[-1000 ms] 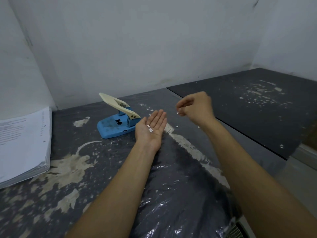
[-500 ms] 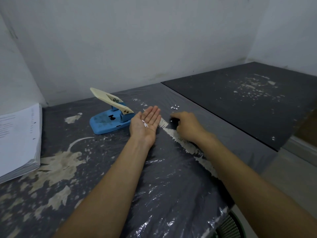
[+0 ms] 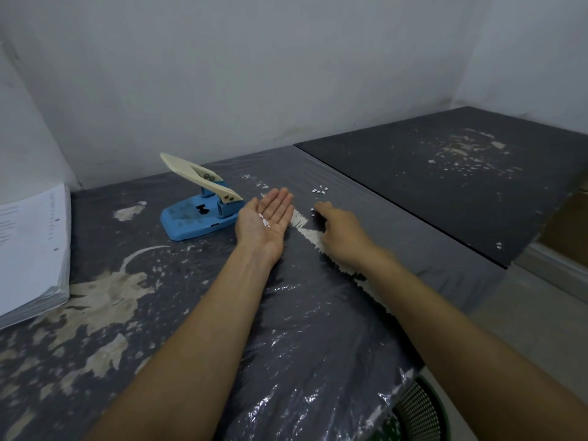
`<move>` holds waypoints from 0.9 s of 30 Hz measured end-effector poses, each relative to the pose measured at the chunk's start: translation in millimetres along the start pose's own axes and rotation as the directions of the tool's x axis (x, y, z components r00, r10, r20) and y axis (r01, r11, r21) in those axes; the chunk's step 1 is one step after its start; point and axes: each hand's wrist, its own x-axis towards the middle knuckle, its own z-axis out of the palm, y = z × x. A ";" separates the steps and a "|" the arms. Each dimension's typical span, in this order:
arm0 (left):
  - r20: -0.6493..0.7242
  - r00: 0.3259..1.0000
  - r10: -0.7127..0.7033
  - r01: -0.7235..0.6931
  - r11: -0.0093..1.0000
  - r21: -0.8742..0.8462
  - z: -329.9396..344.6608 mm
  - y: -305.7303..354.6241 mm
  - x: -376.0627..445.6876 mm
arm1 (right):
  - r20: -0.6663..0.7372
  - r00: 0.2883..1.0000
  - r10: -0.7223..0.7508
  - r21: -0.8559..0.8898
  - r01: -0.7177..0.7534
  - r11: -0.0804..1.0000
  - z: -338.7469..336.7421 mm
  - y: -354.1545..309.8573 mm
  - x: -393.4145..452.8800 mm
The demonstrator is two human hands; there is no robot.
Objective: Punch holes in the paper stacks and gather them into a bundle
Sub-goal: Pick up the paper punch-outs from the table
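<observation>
The thick white paper stack (image 3: 30,246) lay at the dark plastic-covered table's (image 3: 318,329) left edge. The left hand (image 3: 265,218) lay flat, palm up, cupping white punched paper dots (image 3: 264,221); the right hand (image 3: 340,230) reached with curled fingers toward loose dots (image 3: 319,190), its grip unclear, beside the blue hole punch (image 3: 199,208).

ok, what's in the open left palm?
A few small white paper punch-outs lie on the upturned left hand. Nothing covers them; whatever is under the hand is hidden.
</observation>
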 end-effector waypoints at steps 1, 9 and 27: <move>0.000 1.000 0.001 -0.001 1.000 0.001 -0.1 0.2 -0.3 | -0.003 1.000 -0.023 0.053 0.023 0.998 0.3 -1.9 0.9; 0.000 1.000 0.009 -0.009 1.000 0.008 0.2 0.1 -0.1 | -0.001 0.998 0.068 0.049 -0.068 0.996 -10.2 5.2 31.6; 0.012 1.000 0.019 -0.020 0.996 0.091 -0.2 -1.8 -0.4 | 0.102 0.960 -0.262 -0.155 0.276 0.949 -25.8 1.3 14.2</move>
